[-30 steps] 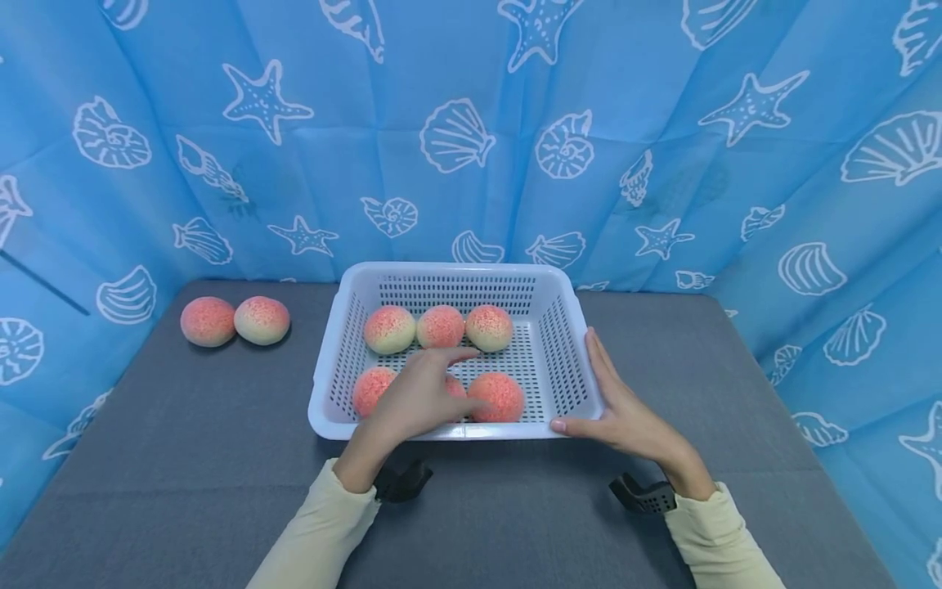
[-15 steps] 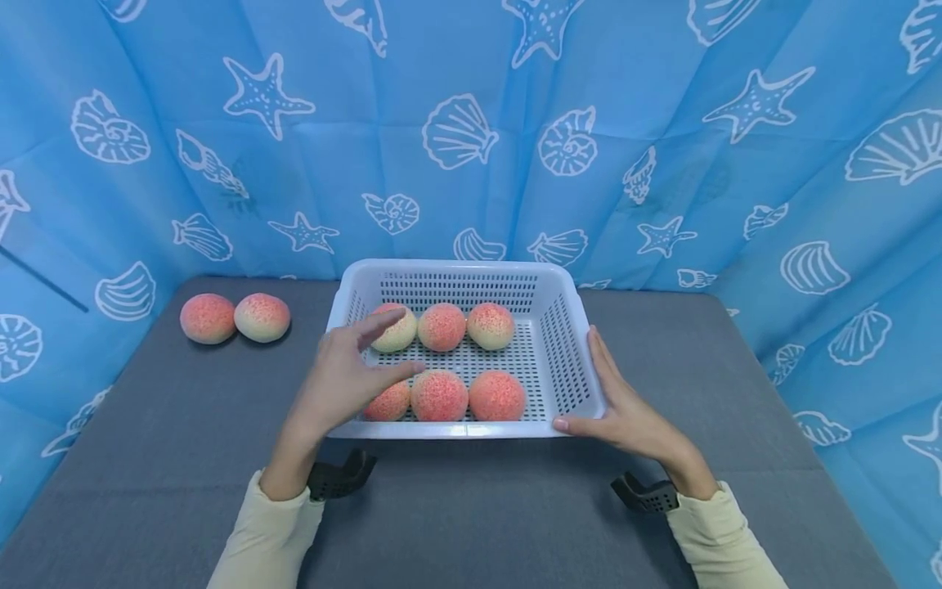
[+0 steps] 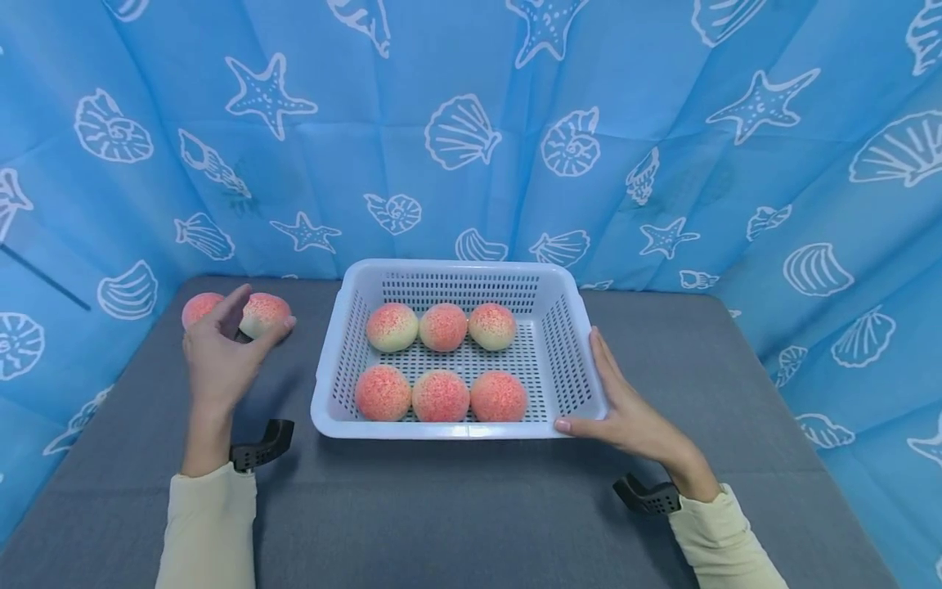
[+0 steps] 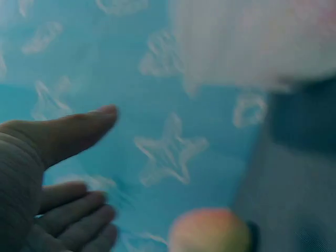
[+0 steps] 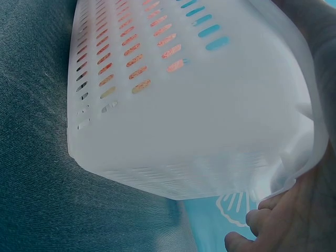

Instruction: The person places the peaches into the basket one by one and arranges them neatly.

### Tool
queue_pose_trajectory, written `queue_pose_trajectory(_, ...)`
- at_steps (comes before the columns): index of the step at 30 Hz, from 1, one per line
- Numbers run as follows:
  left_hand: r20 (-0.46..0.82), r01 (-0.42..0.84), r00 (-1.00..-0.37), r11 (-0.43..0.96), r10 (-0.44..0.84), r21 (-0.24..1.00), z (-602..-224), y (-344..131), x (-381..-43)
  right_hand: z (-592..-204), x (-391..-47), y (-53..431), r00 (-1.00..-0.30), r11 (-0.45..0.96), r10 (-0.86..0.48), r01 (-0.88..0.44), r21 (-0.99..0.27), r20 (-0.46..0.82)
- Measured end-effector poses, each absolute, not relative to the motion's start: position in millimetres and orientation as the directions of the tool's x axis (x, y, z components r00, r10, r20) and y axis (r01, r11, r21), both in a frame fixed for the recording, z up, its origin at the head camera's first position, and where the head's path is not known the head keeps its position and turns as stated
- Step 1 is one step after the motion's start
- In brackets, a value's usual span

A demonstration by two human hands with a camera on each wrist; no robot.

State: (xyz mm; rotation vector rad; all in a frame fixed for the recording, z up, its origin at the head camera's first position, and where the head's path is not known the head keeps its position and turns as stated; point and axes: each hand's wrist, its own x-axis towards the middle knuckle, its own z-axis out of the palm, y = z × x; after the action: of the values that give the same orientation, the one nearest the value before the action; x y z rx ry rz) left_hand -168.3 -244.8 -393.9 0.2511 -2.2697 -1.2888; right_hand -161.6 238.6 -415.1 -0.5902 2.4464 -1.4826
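At the far left of the table, my left hand (image 3: 224, 352) reaches toward two pink and cream peaches, its thumb and fingers spread apart with nothing between them. It partly covers the left peach (image 3: 199, 307); the right peach (image 3: 265, 313) shows between index finger and thumb. In the left wrist view a blurred peach (image 4: 210, 231) lies beyond the fingers. My right hand (image 3: 633, 417) holds the front right corner of a white plastic basket (image 3: 441, 430), thumb on the front rim and fingers along the right side. Inside the basket, several peaches (image 3: 440, 396) form a back row and a front row.
A grey cloth (image 3: 471, 515) covers the table. Behind it and at both sides hangs a blue curtain (image 3: 471, 213) with white shells and starfish. The basket's back rim stands close to the curtain.
My left hand has moved out from over the basket, leftward to the two peaches on the table. The front row of peaches is now uncovered. My right hand stays at the basket corner.
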Motion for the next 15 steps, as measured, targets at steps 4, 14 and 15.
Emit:
queue_pose_trajectory(4, 0.343, 0.040, -0.803, 0.531, -0.487, 0.846, -414.6, -256.6, -178.4, -415.7, -161.5, 239.2, -0.894, 0.405, -0.448, -0.224, -0.886, 0.021)
queue_pose_trajectory(14, 0.313, 0.013, -0.797, 0.502, -0.517, 0.865, -452.5, -267.3, -198.7, -416.7, -162.0, 239.1, -0.895, 0.399, -0.446, -0.217, -0.891, 0.018)
queue_pose_trajectory(15, 0.301, 0.006, -0.804, 0.499, -0.513, 0.866, -455.3, -267.7, -200.5, -416.7, -161.8, 239.4, -0.895, 0.401, -0.445, -0.218, -0.890, 0.018)
